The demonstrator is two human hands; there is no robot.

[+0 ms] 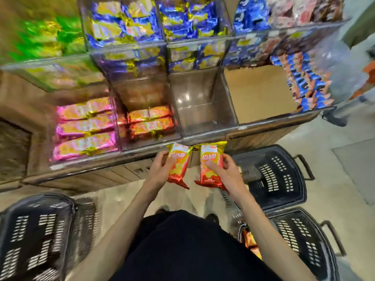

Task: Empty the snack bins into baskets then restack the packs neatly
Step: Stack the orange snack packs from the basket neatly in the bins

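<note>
My left hand grips a red and orange snack pack with gold ends. My right hand grips a second pack of the same kind. Both packs are held side by side just in front of the lower row of clear bins. Straight ahead, one clear bin holds nothing. The bin to its left has a few orange packs stacked flat at its bottom. Pink packs fill the bin further left.
Black plastic baskets stand on the floor: one at the lower left, two at the right, the nearer one with orange packs inside. Upper bins hold blue, gold and green packs. A cardboard-lined bin sits right of the empty one.
</note>
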